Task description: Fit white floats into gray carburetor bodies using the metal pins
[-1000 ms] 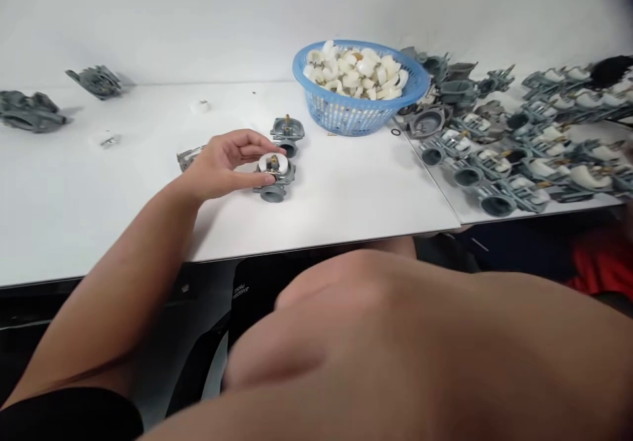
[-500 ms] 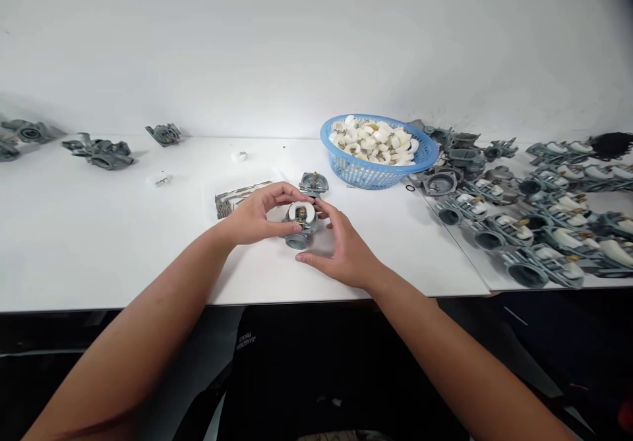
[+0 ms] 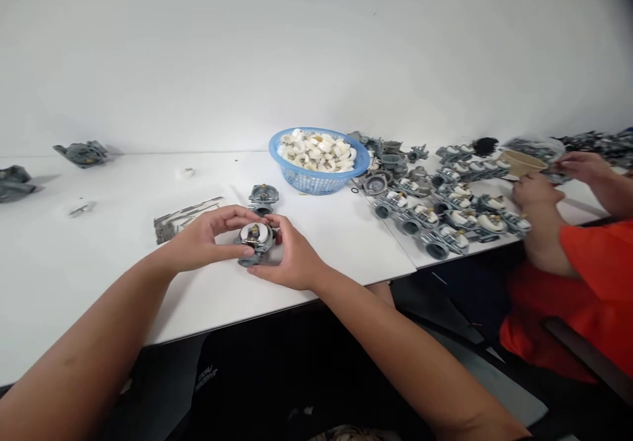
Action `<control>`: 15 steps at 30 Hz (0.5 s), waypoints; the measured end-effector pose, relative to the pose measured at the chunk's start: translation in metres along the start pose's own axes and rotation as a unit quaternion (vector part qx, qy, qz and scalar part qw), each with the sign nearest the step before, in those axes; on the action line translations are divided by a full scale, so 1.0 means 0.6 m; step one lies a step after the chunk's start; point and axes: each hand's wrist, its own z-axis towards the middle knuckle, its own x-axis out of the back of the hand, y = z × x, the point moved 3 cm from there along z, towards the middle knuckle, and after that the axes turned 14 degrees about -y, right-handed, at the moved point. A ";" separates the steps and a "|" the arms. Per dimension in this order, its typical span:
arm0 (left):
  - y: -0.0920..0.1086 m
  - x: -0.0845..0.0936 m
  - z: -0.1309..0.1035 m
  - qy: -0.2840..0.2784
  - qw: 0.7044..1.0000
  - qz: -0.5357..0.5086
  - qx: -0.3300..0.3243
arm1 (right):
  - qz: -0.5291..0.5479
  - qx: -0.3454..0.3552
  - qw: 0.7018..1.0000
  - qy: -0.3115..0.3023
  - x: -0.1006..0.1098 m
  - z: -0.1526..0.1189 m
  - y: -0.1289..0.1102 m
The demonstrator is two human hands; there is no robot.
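Centre frame: left hand [image 3: 202, 242] & right hand [image 3: 291, 260] cup grey carburettor body [image 3: 254, 242] w/ white float on top, resting on white table [image 3: 99, 256]. Fingers of both curled, pinching its sides, thumbs below. Second carb [image 3: 263, 197] just behind; blue basket [image 3: 319, 164] of white floats upper centre. Co-worker's hands [image 3: 537, 194] at right among carb rows.

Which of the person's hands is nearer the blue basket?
Right. The right hand lies in front of the blue basket, below and slightly left in view; the left hand is farther left, across the grey part both hold.
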 end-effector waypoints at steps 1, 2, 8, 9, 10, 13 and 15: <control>0.000 0.000 0.000 -0.003 1.000 0.001 0.007 | 0.023 -0.006 1.000 -0.004 0.000 -0.001 0.001; 0.000 0.000 -0.001 -0.004 1.000 0.003 0.016 | 0.042 -0.009 0.999 -0.005 0.001 -0.003 0.002; 0.004 -0.010 0.001 0.024 0.998 0.001 0.056 | 0.067 -0.006 0.997 -0.022 0.007 -0.006 0.002; 0.006 -0.014 0.001 0.038 0.998 -0.001 0.057 | 0.065 -0.011 0.998 -0.024 0.009 -0.006 0.003; 0.007 -0.018 0.002 0.050 0.997 -0.005 0.058 | 0.063 -0.019 0.998 -0.023 0.011 -0.005 0.005; 0.000 -0.022 0.001 0.063 0.996 -0.014 0.066 | 0.052 -0.054 0.996 -0.039 0.015 -0.006 0.012; -0.014 -0.013 0.000 0.073 0.995 -0.005 0.070 | 0.046 -0.067 0.995 -0.055 0.016 -0.010 0.015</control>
